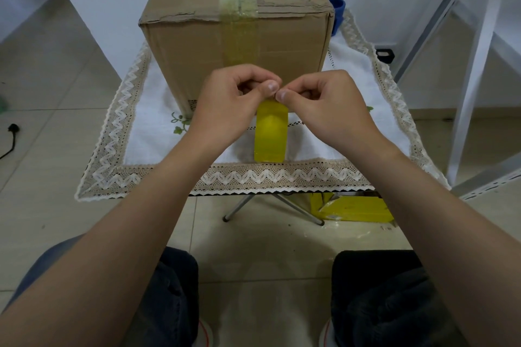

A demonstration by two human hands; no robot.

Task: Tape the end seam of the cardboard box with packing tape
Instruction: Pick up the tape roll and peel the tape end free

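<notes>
A brown cardboard box (191, 45) stands on a small table covered by a white lace-edged cloth (135, 132). A strip of yellowish clear tape (239, 5) runs along the box's top seam and down its near face. In front of the box, my left hand (225, 104) and my right hand (324, 104) meet fingertip to fingertip, both pinching the top of a yellow roll of packing tape (270, 132) that hangs on edge over the cloth. The exact spot where the fingers pinch the tape is hidden by my thumbs.
A blue object (338, 8) sits behind the box's right corner. Yellow packaging (355, 207) lies on the tiled floor under the table, by its metal legs (239, 208). A white shelf frame (473, 70) stands to the right. My knees are below.
</notes>
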